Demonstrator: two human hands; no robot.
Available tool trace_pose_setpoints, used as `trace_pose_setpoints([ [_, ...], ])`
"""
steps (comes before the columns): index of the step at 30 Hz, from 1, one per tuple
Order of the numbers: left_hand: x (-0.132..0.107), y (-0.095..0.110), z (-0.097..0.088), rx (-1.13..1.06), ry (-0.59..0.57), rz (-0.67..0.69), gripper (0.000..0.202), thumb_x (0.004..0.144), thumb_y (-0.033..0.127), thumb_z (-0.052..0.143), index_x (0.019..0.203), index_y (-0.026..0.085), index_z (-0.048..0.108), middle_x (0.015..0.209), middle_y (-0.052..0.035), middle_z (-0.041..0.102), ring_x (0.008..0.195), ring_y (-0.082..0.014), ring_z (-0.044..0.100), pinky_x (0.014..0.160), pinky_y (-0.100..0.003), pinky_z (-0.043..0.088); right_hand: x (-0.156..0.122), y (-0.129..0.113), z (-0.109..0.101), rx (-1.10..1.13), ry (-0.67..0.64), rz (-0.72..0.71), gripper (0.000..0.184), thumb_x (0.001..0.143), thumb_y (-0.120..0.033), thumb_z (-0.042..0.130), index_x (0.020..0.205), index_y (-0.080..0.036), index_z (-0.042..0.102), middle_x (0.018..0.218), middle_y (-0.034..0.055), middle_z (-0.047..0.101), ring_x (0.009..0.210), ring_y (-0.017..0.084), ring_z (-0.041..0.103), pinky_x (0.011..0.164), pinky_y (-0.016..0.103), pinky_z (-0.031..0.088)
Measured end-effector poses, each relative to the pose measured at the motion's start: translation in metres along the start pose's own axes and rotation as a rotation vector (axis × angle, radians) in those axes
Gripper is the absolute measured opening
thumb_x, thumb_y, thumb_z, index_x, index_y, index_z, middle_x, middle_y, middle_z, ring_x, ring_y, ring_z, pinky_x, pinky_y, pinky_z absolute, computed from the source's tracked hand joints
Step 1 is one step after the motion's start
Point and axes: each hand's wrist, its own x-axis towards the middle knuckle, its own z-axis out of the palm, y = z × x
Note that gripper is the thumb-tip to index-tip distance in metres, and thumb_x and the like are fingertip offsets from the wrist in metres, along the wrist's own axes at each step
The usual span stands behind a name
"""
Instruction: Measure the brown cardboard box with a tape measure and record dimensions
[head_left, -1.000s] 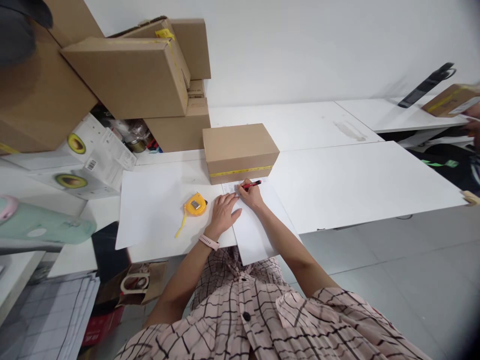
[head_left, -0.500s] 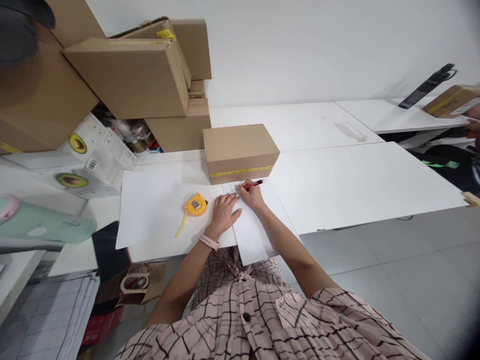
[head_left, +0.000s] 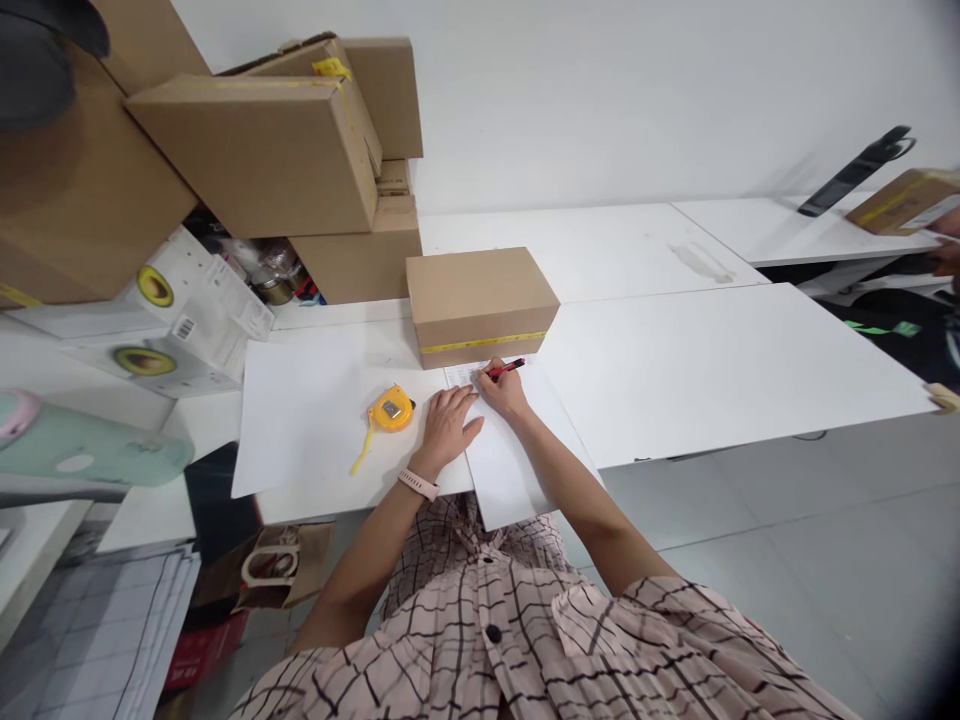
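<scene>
My right hand [head_left: 503,392] grips a red pen [head_left: 505,369], its tip on the top of a white sheet of paper [head_left: 506,460] lying on the white table [head_left: 712,360]. My left hand [head_left: 446,427] rests flat on the sheet's left edge, fingers stretched out. A yellow tape measure [head_left: 390,409] lies just left of that hand, its tape end trailing toward me. A closed cardboard box [head_left: 478,298] with a yellow tape band stands right behind the paper.
Stacked cardboard boxes [head_left: 262,150] and white avocado-print boxes [head_left: 176,320] crowd the left. A larger white sheet [head_left: 300,420] lies under the tape measure. At the far right another person's hand [head_left: 946,250] is next to a small box [head_left: 900,200].
</scene>
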Motion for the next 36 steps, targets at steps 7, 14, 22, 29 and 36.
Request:
trace_pose_setpoints([
  [7,0.0003,0.0009,-0.0023,-0.011,-0.017,-0.011,0.040,0.096,0.035,0.059,0.134,0.023,0.061,0.148,-0.0088,0.059,0.136,-0.0303,0.051,0.116,-0.049,0.036,0.0007,0.0011,0.0004,0.001,0.022,0.018,0.021,0.077,-0.042,0.056,0.070,-0.023,0.048,0.066,-0.0038,0.050,0.063,0.013,0.047,0.064,0.029,0.038],
  [14,0.0004,0.0010,-0.0019,-0.013,-0.023,-0.018,0.040,0.096,0.035,0.058,0.134,0.022,0.061,0.149,-0.0089,0.058,0.137,-0.0307,0.050,0.116,-0.050,0.036,-0.0004,-0.0003,-0.0009,-0.026,0.006,0.009,0.023,0.079,-0.043,0.055,0.070,-0.024,0.047,0.065,-0.0041,0.050,0.062,0.013,0.047,0.064,0.029,0.039],
  [22,0.0000,0.0004,-0.0006,-0.005,-0.018,-0.015,0.040,0.096,0.035,0.058,0.134,0.022,0.061,0.149,-0.0087,0.058,0.137,-0.0302,0.050,0.117,-0.050,0.035,-0.0003,-0.0022,-0.0008,-0.041,0.005,0.016,0.022,0.077,-0.043,0.054,0.069,-0.024,0.046,0.064,-0.0037,0.048,0.061,0.013,0.044,0.062,0.029,0.038],
  [29,-0.0003,0.0011,-0.0020,-0.016,-0.012,-0.014,0.040,0.096,0.035,0.059,0.134,0.022,0.061,0.148,-0.0087,0.059,0.136,-0.0303,0.050,0.116,-0.050,0.036,0.0011,0.0026,-0.0006,-0.016,0.026,-0.009,0.021,0.078,-0.041,0.054,0.071,-0.024,0.046,0.067,-0.0036,0.050,0.064,0.014,0.047,0.066,0.029,0.040],
  [36,-0.0002,0.0020,-0.0030,-0.013,-0.019,-0.015,0.040,0.096,0.035,0.059,0.134,0.021,0.062,0.149,-0.0090,0.058,0.137,-0.0305,0.050,0.117,-0.050,0.036,0.0004,0.0013,-0.0014,-0.037,0.013,-0.009,0.022,0.079,-0.042,0.054,0.071,-0.024,0.046,0.065,-0.0038,0.050,0.063,0.014,0.047,0.065,0.029,0.039],
])
